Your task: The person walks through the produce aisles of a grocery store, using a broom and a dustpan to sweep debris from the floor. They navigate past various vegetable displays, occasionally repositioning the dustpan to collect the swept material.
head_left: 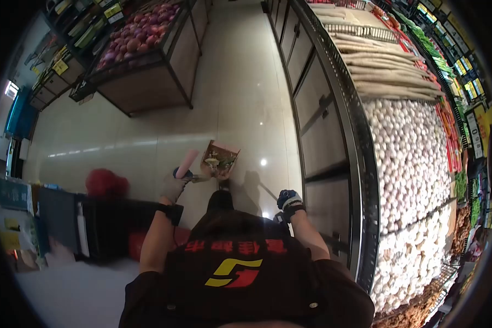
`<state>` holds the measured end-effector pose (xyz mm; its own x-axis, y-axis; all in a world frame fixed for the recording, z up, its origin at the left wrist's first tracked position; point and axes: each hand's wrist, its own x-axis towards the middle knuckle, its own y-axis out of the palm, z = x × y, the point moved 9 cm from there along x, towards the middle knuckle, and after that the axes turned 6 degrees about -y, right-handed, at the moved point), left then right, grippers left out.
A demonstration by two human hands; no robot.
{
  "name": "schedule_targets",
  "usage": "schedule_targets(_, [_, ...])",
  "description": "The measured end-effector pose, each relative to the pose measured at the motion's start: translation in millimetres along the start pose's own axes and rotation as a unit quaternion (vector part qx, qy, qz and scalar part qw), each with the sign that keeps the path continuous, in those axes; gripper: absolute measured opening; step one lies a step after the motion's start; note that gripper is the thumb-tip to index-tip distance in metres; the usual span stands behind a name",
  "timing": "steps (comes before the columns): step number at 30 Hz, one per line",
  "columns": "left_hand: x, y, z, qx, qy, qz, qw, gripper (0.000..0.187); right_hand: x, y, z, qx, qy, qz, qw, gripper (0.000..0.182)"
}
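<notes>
My left hand [175, 185], in a light glove with dark blue fingertips, is closed around a handle with a pink grip [187, 162]. A thin metal rod runs from near this hand toward a dustpan [232, 150] on the floor ahead of my feet. Leafy scraps [218, 162] lie in the dustpan. On the right, my right hand [291, 200], in a dark blue and white glove, is closed around a thin stick. The stick's far end is lost in the shadow on the floor.
Close on my right runs a long produce stand [366, 180] with garlic [407, 158] and long pale roots [385, 71]. A bin of onions [139, 35] stands ahead left. At left are a blurred red object [107, 183] and dark boxes [115, 224]. Shiny tiled floor [240, 82] stretches ahead.
</notes>
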<state>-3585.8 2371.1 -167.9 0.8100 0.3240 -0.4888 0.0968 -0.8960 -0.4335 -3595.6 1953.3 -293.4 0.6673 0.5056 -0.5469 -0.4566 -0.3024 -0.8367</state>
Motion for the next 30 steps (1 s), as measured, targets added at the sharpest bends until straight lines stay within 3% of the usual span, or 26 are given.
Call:
schedule_targets(3, [70.3, -9.3, -59.8, -0.014, 0.035, 0.006, 0.999, 0.018, 66.4, -34.8, -38.3, 0.136, 0.116, 0.010, 0.984, 0.029])
schedule_targets(4, [97.0, -14.8, -70.4, -0.008, 0.015, 0.007, 1.000, 0.017, 95.3, -20.8, -44.0, 0.115, 0.072, 0.020, 0.991, 0.030])
schedule_targets(9, [237.8, -20.8, -143.0, -0.006, 0.043, 0.038, 0.998, 0.020, 171.5, -117.7, -83.2, 0.091, 0.085, 0.061, 0.990, 0.024])
schedule_targets(10, [264.4, -18.6, -160.9, 0.030, 0.034, 0.033, 0.998, 0.021, 192.0, -124.3, -83.9, 0.005, 0.014, 0.061, 0.998, 0.021])
schedule_targets(13, [352.7, -8.5, -202.4, 0.072, 0.061, 0.035, 0.995, 0.022, 254.1, -179.9, -121.4, -0.016, 0.012, 0.013, 1.000, 0.023])
schedule_targets(16, [418.5, 11.4, -264.7, 0.028, 0.079, 0.074, 0.994, 0.023, 356.3, -184.8, -185.9, 0.099, 0.052, -0.062, 0.992, 0.023])
schedule_targets(17, [446.1, 12.2, -283.0, -0.014, 0.098, 0.081, 0.992, 0.024, 385.5, -178.8, -225.3, 0.391, 0.169, -0.134, 0.895, 0.029])
schedule_targets(18, [476.2, 15.6, -292.9, -0.041, 0.087, 0.098, 0.991, 0.023, 380.7, -260.5, -241.6, 0.431, 0.186, -0.158, 0.869, 0.035])
schedule_targets(19, [506.5, 20.2, -307.6, -0.068, 0.077, 0.111, 0.988, 0.023, 434.9, -232.1, -265.9, 0.331, 0.195, -0.137, 0.913, 0.034])
schedule_targets(20, [526.2, 21.5, -335.3, -0.063, 0.069, 0.101, 0.991, 0.023, 447.9, -283.8, -273.6, 0.281, 0.138, -0.138, 0.940, 0.031])
schedule_targets(21, [543.5, 20.3, -359.8, -0.057, 0.058, 0.092, 0.992, 0.023, 458.7, -315.3, -294.5, 0.308, 0.151, -0.088, 0.935, 0.033])
schedule_targets(23, [582.7, 17.8, -402.8, 0.001, 0.080, 0.091, 0.993, 0.024, 535.1, -302.7, -331.8, 0.240, 0.141, -0.164, 0.946, 0.030])
schedule_targets(25, [622.0, 18.8, -430.6, -0.046, 0.066, 0.127, 0.989, 0.028, 556.5, -333.1, -374.1, 0.381, 0.221, -0.176, 0.880, 0.027])
schedule_targets(26, [638.3, 18.3, -446.8, -0.046, 0.061, 0.127, 0.989, 0.029, 562.9, -363.5, -387.8, 0.384, 0.231, -0.198, 0.872, 0.026])
schedule_targets(29, [696.8, 22.3, -490.6, -0.068, 0.052, 0.130, 0.988, 0.032, 642.2, -407.6, -404.2, 0.257, 0.110, -0.231, 0.932, 0.030])
schedule_targets(30, [724.6, 26.0, -502.5, -0.054, 0.064, 0.147, 0.986, 0.031, 661.6, -409.4, -420.7, 0.325, 0.166, -0.207, 0.908, 0.031])
